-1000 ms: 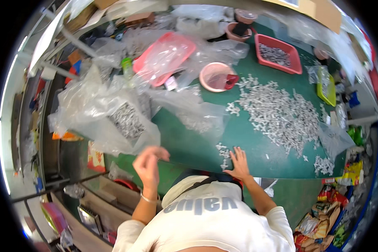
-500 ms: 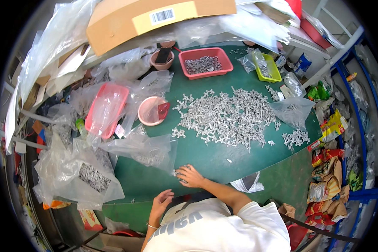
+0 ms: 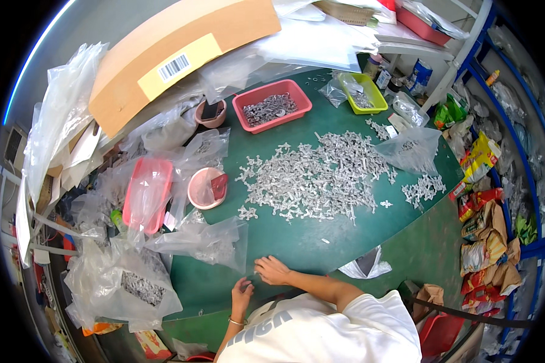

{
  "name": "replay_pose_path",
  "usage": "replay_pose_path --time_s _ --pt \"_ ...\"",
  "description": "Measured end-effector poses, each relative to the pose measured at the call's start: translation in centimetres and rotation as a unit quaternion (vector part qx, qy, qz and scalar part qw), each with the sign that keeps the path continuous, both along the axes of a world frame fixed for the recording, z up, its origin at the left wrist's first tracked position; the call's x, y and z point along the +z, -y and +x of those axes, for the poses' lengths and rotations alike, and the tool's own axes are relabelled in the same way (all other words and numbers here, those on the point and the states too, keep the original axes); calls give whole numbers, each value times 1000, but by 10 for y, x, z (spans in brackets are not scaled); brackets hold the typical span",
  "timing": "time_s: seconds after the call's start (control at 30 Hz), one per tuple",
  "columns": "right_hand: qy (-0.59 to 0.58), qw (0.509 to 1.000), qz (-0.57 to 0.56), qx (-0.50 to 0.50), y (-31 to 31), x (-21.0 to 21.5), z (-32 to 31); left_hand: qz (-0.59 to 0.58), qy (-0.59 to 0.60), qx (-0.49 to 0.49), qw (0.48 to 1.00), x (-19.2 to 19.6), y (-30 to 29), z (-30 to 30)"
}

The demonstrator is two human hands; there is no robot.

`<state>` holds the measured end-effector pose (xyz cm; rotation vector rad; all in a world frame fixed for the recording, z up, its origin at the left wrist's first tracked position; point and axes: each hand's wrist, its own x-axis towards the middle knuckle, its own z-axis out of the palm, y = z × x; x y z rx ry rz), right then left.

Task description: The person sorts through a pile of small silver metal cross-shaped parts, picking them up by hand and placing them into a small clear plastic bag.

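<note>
At the near edge of the green table, my right hand rests with its fingers bent down and closed. Just left of it and nearer to me, my left hand is raised with curled fingers, its fingertips close to the right hand's. Anything small between the fingers is too tiny to make out. Beyond the hands spreads a wide heap of small silvery metal parts. A clear plastic bag with metal parts inside lies left of my right hand. One loose small part lies between the heap and the table edge.
Toward the back stand a pink tray of metal parts and a yellow-green tray. At left are a pink tub, an empty-looking pink tray and bulging plastic bags. A cardboard box sits above; a blue rack stands right.
My right hand has drawn back toward the table edge, and my left hand has come in closer to it, fingers more curled. The view has turned and shifted slightly.
</note>
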<state>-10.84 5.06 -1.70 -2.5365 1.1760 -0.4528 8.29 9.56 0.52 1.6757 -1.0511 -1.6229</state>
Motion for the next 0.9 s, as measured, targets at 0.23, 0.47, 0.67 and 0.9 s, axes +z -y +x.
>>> replay_pose_path --time_s 0.23,0.47,0.67,0.9 --pt "10 998 -52 -17 -1 -10 3 66 -62 34 995 -14 -1 2" --pt "19 998 -47 -32 0 -4 6 69 -77 47 993 -3 -4 3" --pt "56 997 -33 -36 -2 -23 7 87 -103 77 988 0 -11 4" --pt "308 899 102 -295 2 -14 10 141 -204 107 963 12 -13 0"
